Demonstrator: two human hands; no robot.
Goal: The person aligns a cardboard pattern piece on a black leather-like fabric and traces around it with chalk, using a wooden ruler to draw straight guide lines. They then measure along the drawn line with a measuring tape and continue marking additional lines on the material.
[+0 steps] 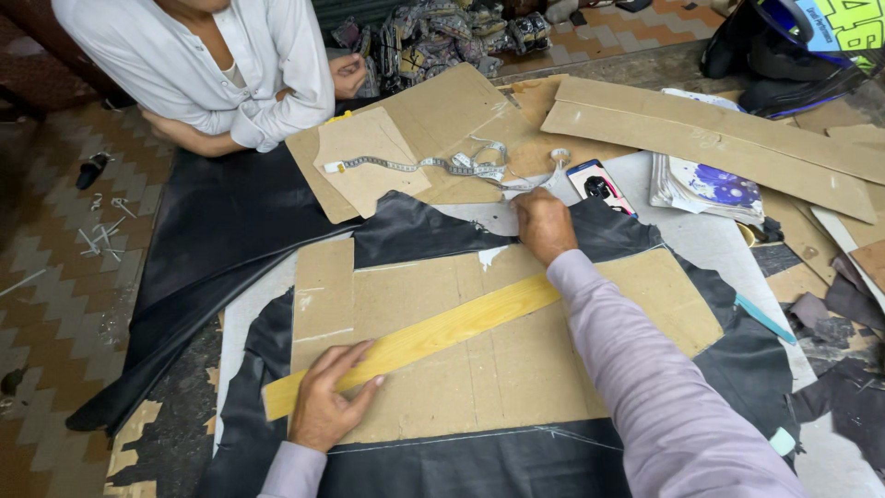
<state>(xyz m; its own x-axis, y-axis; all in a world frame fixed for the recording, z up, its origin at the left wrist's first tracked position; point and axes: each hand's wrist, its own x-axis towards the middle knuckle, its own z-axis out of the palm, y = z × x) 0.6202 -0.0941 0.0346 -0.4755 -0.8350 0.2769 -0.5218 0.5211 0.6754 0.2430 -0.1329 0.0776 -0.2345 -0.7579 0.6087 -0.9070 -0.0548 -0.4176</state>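
My left hand (329, 398) lies flat on the near end of a long yellow wooden ruler (442, 332), pressing it down. The ruler runs diagonally across a large brown cardboard pattern (516, 369) that rests on black leather (415, 226). My right hand (544, 224) reaches to the far edge of the pattern with its fingers curled together against the leather; whether it holds something small I cannot tell. Both arms wear lilac sleeves.
A measuring tape (442, 164) lies over further cardboard pieces (433, 120). A phone (599, 184) and a stack of papers (705, 184) sit at the right. A person in a white shirt (212, 65) leans on the table's far left corner. Leather scraps (848, 314) lie right.
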